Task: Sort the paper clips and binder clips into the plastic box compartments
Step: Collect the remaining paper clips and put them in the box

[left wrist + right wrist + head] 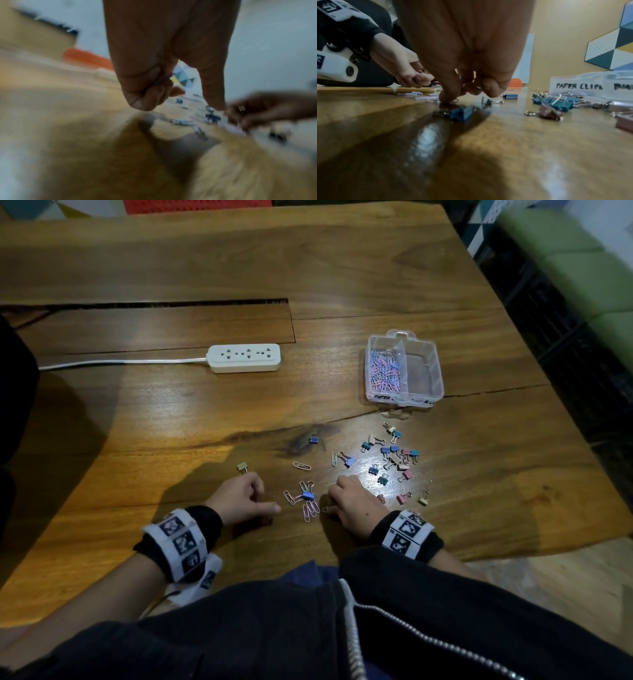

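Observation:
A clear plastic box (432,361) stands at the far right; its left compartment holds pink and blue paper clips (384,368), its right one looks empty. Loose binder clips (394,457) lie scattered in front of it. Between my hands lie several pink paper clips (310,510) around a blue binder clip (307,495). My left hand (265,506) is curled, and a blue paper clip (163,79) shows inside its fist. My right hand (464,90) is curled around wire clips, its fingertip pressing a paper clip (454,100) on the table.
A white power strip (245,357) with its cable lies at the far middle. A gold binder clip (242,467) sits just beyond my left hand. The box front reads PAPER CLIPS (578,85). The table's right edge (582,460) is close to the clip pile.

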A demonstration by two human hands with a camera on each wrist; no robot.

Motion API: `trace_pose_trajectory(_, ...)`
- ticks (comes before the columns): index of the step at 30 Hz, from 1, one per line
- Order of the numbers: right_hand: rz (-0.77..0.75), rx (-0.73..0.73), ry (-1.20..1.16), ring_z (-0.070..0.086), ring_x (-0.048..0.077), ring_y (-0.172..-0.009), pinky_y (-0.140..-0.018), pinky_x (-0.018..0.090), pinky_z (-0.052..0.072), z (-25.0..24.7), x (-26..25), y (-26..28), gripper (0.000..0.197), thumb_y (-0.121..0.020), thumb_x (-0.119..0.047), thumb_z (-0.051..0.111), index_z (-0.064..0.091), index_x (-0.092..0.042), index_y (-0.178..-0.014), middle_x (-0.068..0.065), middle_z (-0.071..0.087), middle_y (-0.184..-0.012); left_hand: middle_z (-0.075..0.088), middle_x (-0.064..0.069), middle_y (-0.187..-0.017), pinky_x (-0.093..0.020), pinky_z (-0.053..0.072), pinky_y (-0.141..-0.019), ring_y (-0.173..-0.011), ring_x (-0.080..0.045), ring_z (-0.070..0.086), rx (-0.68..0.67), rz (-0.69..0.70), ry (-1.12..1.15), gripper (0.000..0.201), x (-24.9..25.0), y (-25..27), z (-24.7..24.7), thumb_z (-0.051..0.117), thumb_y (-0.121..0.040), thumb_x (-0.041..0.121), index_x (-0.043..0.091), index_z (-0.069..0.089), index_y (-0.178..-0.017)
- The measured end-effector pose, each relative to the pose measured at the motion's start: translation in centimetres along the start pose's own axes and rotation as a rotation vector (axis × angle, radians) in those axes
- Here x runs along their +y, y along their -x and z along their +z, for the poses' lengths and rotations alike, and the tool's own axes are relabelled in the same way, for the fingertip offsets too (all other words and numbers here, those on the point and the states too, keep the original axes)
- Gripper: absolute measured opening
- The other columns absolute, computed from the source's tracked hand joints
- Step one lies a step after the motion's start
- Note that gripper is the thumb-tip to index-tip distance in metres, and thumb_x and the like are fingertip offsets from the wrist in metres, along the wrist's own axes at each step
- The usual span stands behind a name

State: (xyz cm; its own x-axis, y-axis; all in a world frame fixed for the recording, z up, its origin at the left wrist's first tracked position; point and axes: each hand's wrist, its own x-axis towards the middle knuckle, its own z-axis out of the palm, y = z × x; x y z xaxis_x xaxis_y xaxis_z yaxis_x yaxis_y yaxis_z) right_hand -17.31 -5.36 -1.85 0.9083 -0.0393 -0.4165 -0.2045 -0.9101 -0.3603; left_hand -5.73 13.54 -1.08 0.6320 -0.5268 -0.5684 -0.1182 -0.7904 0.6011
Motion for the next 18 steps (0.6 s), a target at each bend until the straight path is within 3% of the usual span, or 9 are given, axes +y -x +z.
trace_pose_trajectory(2, 0.007, -0.011, -0.057, 0.041, 0.019, -0.102, -0.090, 0.028, 0.037, 0.0, 0.0, -0.1, 0.018, -0.090, -0.023, 0.050, 0.053, -0.008, -0.099, 0.005, 0.046, -0.105, 0.047, 0.006, -0.096, -0.027, 0.042, -0.083, -0.092, -0.011, 0.046, -0.001, 0.069, -0.287, 0.038, -0.1, 0.2, 0.5, 0.074, -0.072, 0.035, 0.019, 0.050, -0.096)
trace_pose_trajectory(4, 0.063, 0.020, -0.246, 0.043, 0.017, -0.092, -0.077, 0.020, 0.039, -0.3, 0.0, -0.1, 0.009, -0.090, -0.019, 0.051, 0.049, -0.016, -0.082, 0.000, 0.046, -0.093, 0.042, 0.007, -0.100, -0.025, 0.041, -0.084, -0.096, -0.011, 0.046, 0.000, 0.124, -0.424, 0.040, -0.2, 0.1, 0.9, 0.070, -0.076, 0.037, 0.019, 0.050, -0.106)
trace_pose_trajectory(6, 0.179, 0.033, -0.578, 0.047, 0.013, -0.080, -0.060, 0.013, 0.038, -0.8, 0.2, -0.1, 0.022, -0.089, -0.013, 0.052, 0.044, -0.022, -0.071, -0.005, 0.048, -0.081, 0.041, 0.006, -0.098, -0.024, 0.040, -0.082, -0.095, -0.013, 0.048, 0.010, 0.152, -0.450, 0.025, 0.0, 0.0, 1.0, 0.063, -0.082, 0.034, 0.020, 0.051, -0.098)
trace_pose_trajectory(10, 0.242, -0.108, -1.248, 0.047, 0.009, -0.064, -0.055, 0.017, 0.040, -2.2, 1.2, 0.0, 0.024, -0.091, 0.003, 0.041, 0.053, -0.017, -0.084, -0.002, 0.049, -0.072, 0.042, 0.004, -0.095, -0.025, 0.039, -0.079, -0.088, -0.012, 0.046, -0.081, 0.130, -0.489, 0.014, 0.5, -0.2, 0.9, 0.053, -0.090, 0.030, 0.021, 0.045, -0.086)
trace_pose_trajectory(12, 0.304, -0.183, -1.400, 0.049, 0.008, -0.054, -0.047, 0.015, 0.041, -2.8, 1.3, 0.1, 0.027, -0.093, 0.005, 0.033, 0.055, -0.011, -0.087, 0.003, 0.048, -0.069, 0.043, 0.003, -0.091, -0.022, 0.038, -0.071, -0.082, -0.011, 0.044, -0.134, 0.139, -0.439, 0.015, 0.8, -0.6, 0.8, 0.048, -0.093, 0.030, 0.022, 0.044, -0.080)
trace_pose_trajectory(14, 0.351, -0.215, -1.422, 0.052, 0.010, -0.053, -0.046, 0.016, 0.043, -2.9, 0.7, 0.1, 0.025, -0.093, 0.001, 0.034, 0.055, -0.006, -0.083, 0.006, 0.050, -0.069, 0.046, 0.003, -0.083, -0.019, 0.036, -0.064, -0.073, -0.010, 0.044, -0.169, 0.129, -0.201, 0.022, 1.1, -1.1, 0.6, 0.045, -0.094, 0.022, 0.023, 0.042, -0.072)
trace_pose_trajectory(15, 0.370, -0.212, -1.395, 0.052, 0.012, -0.055, -0.046, 0.016, 0.043, -2.9, 0.3, 0.1, 0.023, -0.092, -0.002, 0.037, 0.055, -0.005, -0.079, 0.006, 0.051, -0.070, 0.047, 0.002, -0.077, -0.019, 0.036, -0.059, -0.067, -0.011, 0.045, -0.186, 0.091, 0.030, 0.025, 1.3, -1.3, 0.6, 0.043, -0.094, 0.016, 0.020, 0.042, -0.070)
trace_pose_trajectory(18, 0.342, -0.173, -1.034, 0.045, 0.010, -0.055, -0.049, 0.016, 0.036, -2.2, -0.9, -0.3, 0.023, -0.090, -0.016, 0.050, 0.051, -0.014, -0.067, 0.000, 0.048, -0.065, 0.047, -0.005, -0.065, -0.017, 0.035, -0.037, -0.043, -0.009, 0.045, -0.237, -0.018, 0.765, 0.024, 1.7, -1.7, 0.5, 0.038, -0.084, -0.003, 0.013, 0.038, -0.066)
